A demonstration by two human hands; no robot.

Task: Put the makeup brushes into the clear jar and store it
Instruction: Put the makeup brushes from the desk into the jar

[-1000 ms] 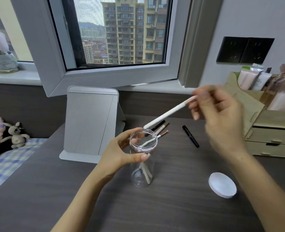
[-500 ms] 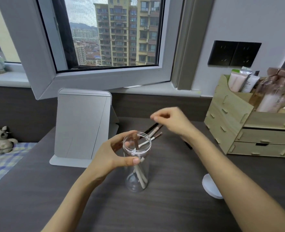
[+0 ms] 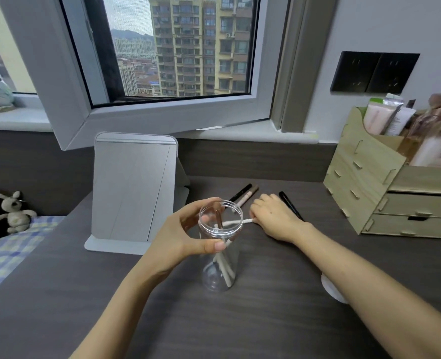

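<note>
The clear jar point(image 3: 220, 255) stands upright and lidless on the dark desk, and my left hand point(image 3: 183, 239) is wrapped around its upper part. Inside it lean a few white-handled makeup brushes point(image 3: 224, 269). Just behind and to the right of the jar, my right hand point(image 3: 274, 216) rests low on the desk and pinches the end of a thin white brush point(image 3: 245, 221) that lies there. Other brushes lie further back: a black one point(image 3: 241, 191), a beige one point(image 3: 248, 197) and another black one point(image 3: 290, 206). My right forearm half hides the white lid point(image 3: 332, 291).
A grey standing mirror point(image 3: 134, 187) is on the desk left of the jar. A wooden drawer organizer point(image 3: 364, 187) with bottles and tubes fills the right side. The open window sash point(image 3: 162, 117) overhangs the back of the desk. Plush toys point(image 3: 14, 213) sit on the bed at left.
My right hand let the long white brush go into the jar, then dropped to the desk behind the jar and took hold of another white brush. My left hand stayed on the jar.
</note>
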